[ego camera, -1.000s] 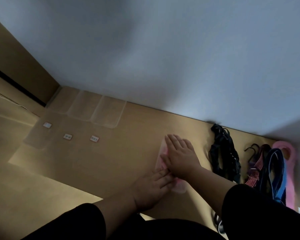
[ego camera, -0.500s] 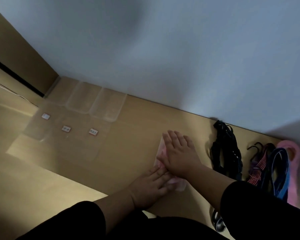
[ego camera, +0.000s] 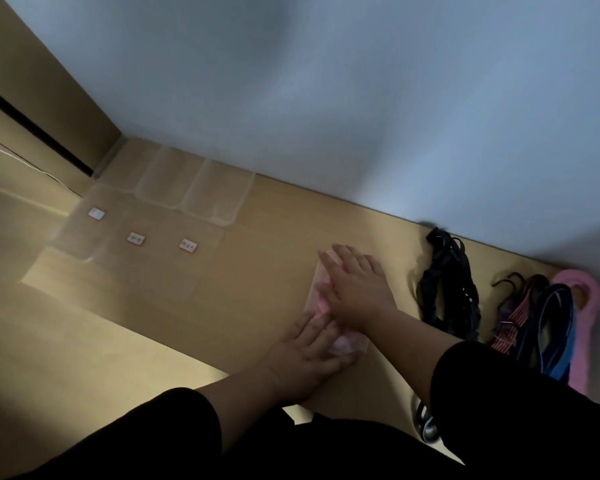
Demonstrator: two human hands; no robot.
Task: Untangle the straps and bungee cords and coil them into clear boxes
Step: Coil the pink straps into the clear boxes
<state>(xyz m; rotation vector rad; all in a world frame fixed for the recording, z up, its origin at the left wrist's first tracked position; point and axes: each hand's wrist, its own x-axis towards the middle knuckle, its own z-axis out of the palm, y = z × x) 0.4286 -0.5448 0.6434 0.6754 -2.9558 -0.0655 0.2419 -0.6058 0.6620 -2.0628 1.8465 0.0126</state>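
Observation:
A clear box (ego camera: 317, 296) with something pink inside lies on the tan floor in front of me. My right hand (ego camera: 355, 291) lies flat on its far half with straight fingers. My left hand (ego camera: 307, 355) presses flat on its near end. To the right lie a black strap bundle (ego camera: 445, 289), a red-striped bungee cord (ego camera: 515, 315), a blue and black cord bundle (ego camera: 551, 327) and a pink strap (ego camera: 584, 306).
Clear boxes (ego camera: 193, 188) and clear lids with small labels (ego camera: 187, 245) lie on the floor at the left by the grey wall (ego camera: 361, 98). A dark metal piece (ego camera: 426, 424) shows near my right sleeve.
Both hands stay pressed on the box. The view has shifted slightly, so everything sits a little lower and further right than before.

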